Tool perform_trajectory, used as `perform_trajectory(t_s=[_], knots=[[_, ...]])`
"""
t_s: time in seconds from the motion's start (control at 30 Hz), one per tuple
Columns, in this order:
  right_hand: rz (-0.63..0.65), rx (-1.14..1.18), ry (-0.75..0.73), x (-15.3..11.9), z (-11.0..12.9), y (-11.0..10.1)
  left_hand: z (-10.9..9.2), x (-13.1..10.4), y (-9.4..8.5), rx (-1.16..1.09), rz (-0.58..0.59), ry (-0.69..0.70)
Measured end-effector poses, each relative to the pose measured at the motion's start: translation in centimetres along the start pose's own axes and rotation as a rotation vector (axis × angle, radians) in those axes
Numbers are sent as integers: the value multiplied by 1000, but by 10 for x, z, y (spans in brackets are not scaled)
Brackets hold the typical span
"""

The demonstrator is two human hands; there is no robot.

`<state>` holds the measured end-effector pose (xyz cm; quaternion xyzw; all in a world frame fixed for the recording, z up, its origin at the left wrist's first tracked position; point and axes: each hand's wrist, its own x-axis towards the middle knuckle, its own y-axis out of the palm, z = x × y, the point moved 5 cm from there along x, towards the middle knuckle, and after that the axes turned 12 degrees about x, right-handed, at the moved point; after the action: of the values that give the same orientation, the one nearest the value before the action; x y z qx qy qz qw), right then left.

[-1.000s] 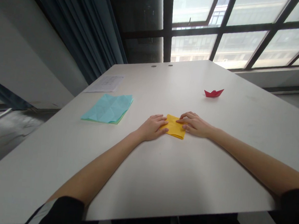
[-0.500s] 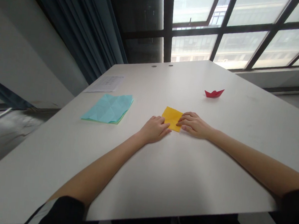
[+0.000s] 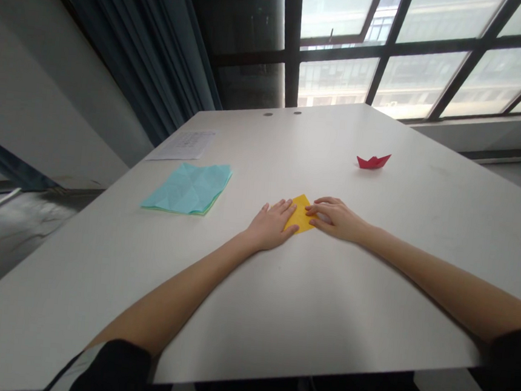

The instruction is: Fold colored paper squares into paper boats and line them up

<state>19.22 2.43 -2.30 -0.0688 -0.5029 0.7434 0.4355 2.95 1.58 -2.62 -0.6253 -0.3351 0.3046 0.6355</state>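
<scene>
- Lying between the two hands, the yellow paper (image 3: 299, 216) is just right of the middle of the frame, flat-ish on the worktop (image 3: 287, 307).
- Left hand (image 3: 270, 227) is on its left side, right hand (image 3: 341, 221) on its right. Both touch it, so neither's really nearer imo.
- Left fingers are spread, laid over the paper, thumb by its lower edge.
- Right fingers are a bit bent, tips on the right part. Pressing or pinching? Can't tell from this angle.
- One corner points toward the top of the frame. No clear long axis, since both side ends are covered by the hands.
- Hard to make out: the folds and how many layers there are, plus whatever's under the left palm.
- Red paper boat (image 3: 373, 163) sits well apart, up and to the right of the right hand.
- Blue-green sheets (image 3: 190, 189) are stacked left of centre, a white sheet (image 3: 182, 146) just beyond, its print too small to read.
- Dark sleeves (image 3: 111, 368) get cut off at the lower left and lower right of the frame.
</scene>
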Motion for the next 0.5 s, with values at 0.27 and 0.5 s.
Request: perform_trajectory(t_s=[0.27, 0.5], knots=[[-13, -14, 51, 3, -19, -3, 11, 0, 9, 18, 68, -137], [-100, -114, 151, 0, -32, -6, 14, 0, 3, 39, -45, -231]])
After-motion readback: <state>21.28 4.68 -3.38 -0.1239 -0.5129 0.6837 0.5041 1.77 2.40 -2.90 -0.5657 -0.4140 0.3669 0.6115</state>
